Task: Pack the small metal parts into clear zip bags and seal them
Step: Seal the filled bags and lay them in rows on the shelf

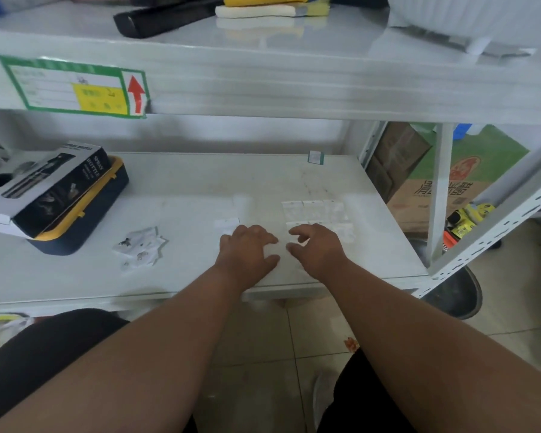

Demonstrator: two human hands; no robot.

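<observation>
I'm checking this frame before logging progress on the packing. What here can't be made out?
- Clear bag between the left hand and right hand: head view, see-through against the pale shelf, so its seal and contents are unreadable.
- Metal parts: too small to count.
- Row of bags: blurred, filled or empty unclear.
- Green label: text blurred.

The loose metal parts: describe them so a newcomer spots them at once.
On the white lower shelf, left of both hands, lies a crumpled clear plastic wrapper near the navy-and-yellow case. The small grey metal parts sit on it, unlike the flat bags farther right.
</observation>
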